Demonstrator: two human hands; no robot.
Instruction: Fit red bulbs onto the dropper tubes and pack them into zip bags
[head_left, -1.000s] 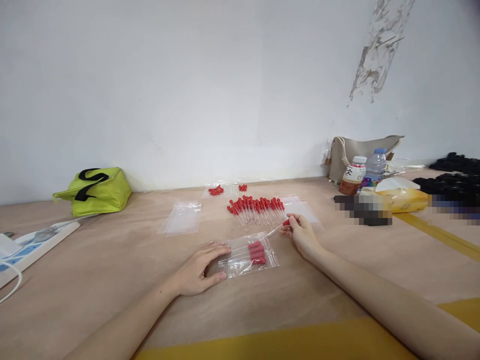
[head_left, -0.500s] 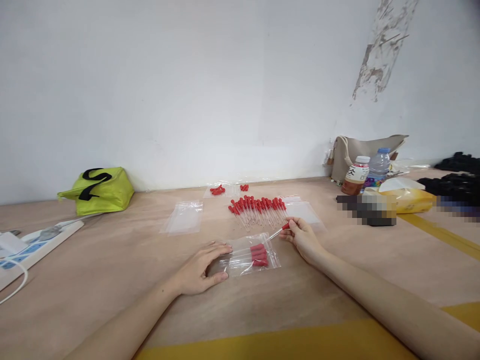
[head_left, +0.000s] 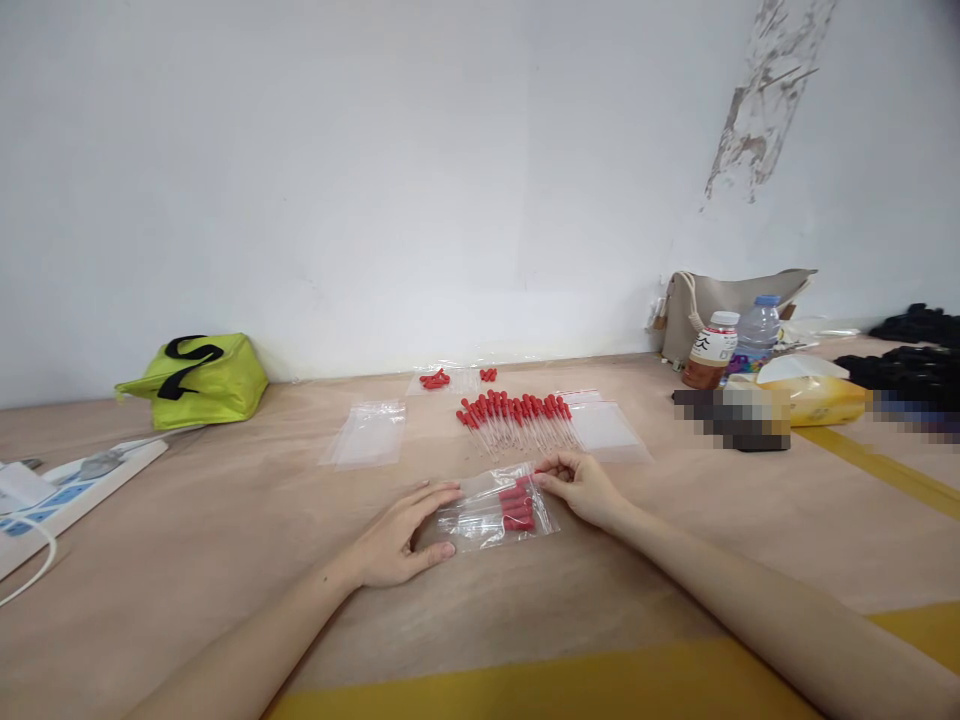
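A clear zip bag lies flat on the table with several red-bulbed glass droppers inside, bulbs to the right. At the bag's left end rests my left hand, thumb and fingers apart, its fingertips on the plastic. My right hand pinches another dropper at the bag's right-hand mouth. That dropper's stem is inside the bag and my fingers partly cover its red bulb. Behind the bag, a row of loose droppers is laid side by side, red bulbs toward the wall.
Flat clear bags lie left of the row and more bags lie right of it. Red rubber bulbs sit on plastic near the wall. A green bag, a power strip, bottles and a tissue pack stand around.
My right hand has moved left and slid the dropper it holds into the bag's mouth, beside the others. My left hand has stayed nearly still.
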